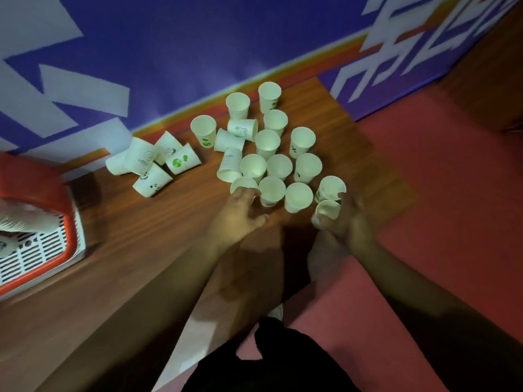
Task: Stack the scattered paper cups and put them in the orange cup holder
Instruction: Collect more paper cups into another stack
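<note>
Right hand centre-right, fingers wrapped round a tilted paper cup. Left hand has fingertips on the nearest upright cup; can't tell if it's gripping (blurry). Remaining cups clustered mid-frame on the wooden table, several tipped over. Orange cup holder at left edge.

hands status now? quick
Left hand: touching an upright paper cup; grip cannot be told.
Right hand: holding a tilted paper cup.

Roughly twenty-two paper cups, one orange holder
</note>
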Motion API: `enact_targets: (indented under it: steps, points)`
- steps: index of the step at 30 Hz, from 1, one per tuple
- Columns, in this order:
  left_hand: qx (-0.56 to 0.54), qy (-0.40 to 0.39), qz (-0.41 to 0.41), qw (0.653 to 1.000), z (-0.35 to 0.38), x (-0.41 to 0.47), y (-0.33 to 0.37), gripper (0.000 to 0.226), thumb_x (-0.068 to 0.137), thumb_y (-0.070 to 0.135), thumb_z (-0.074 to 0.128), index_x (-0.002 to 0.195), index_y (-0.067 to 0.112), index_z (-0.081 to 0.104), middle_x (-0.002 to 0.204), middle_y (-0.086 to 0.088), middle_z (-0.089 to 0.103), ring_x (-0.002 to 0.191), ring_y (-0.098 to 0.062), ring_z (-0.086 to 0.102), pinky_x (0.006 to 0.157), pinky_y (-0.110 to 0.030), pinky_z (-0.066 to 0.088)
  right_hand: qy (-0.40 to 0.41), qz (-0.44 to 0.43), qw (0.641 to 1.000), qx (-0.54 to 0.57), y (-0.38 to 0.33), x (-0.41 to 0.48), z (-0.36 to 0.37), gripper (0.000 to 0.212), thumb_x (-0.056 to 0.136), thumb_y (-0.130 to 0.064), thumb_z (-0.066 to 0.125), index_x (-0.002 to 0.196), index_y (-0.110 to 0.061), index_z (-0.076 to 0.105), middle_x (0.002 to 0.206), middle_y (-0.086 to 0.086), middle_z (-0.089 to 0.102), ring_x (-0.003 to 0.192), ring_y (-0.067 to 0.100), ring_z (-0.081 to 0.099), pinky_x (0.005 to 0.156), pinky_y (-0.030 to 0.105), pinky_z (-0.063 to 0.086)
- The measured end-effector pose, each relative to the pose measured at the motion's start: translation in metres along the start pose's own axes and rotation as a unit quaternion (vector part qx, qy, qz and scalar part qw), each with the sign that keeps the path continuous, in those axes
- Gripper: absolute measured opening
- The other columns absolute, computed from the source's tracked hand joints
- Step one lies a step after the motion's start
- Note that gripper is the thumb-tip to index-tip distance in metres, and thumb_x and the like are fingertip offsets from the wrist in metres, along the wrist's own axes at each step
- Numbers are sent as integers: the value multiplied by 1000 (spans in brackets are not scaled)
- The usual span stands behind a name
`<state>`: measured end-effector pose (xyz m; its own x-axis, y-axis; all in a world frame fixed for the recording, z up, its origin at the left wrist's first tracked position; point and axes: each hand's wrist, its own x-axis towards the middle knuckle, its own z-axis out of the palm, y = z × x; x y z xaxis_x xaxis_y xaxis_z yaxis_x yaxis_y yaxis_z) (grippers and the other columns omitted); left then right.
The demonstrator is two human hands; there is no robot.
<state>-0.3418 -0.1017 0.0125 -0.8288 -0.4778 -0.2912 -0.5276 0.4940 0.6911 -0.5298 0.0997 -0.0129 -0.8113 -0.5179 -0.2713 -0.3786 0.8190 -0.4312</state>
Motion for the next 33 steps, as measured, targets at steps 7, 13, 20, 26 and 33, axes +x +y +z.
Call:
enact_targets:
  steps: [7,13,20,26,33]
  points:
    - [157,0,54,986,56,66,37,86,78,40,82,149,11,44,145,-13,49,132,-35,47,109,-46,38,-4,41,999,23,27,11,23,88,64,-61,79,128,-10,46,121,12,59,105,31,61,81,41,54]
    - [218,-41,39,974,80,93,49,96,73,63,51,155,15,35,157,-9,39,144,-33,34,119,-49,23,14,-9,1000,-9,35,17,33,72,72,-47,80,120,-3,50,115,18,60,101,38,59,81,40,48]
    - [227,-26,53,972,93,93,45,85,87,41,75,157,19,32,157,-8,38,144,-31,33,120,-46,20,10,-21,999,33,39,8,30,67,68,-55,75,115,-14,52,111,5,58,97,24,60,76,36,53]
    - [114,1,71,991,64,58,38,91,75,53,76,151,15,44,141,-12,49,132,-32,46,112,-51,39,22,-64,991,116,25,-16,14,70,68,-39,85,123,-9,54,116,9,58,102,26,60,78,36,53]
    - [-58,73,18,996,-9,-21,6,76,78,35,87,142,23,47,124,8,37,121,-6,39,99,-26,34,11,-68,984,165,-47,-59,17,76,68,-35,86,129,-9,50,125,9,54,120,24,52,95,38,50]
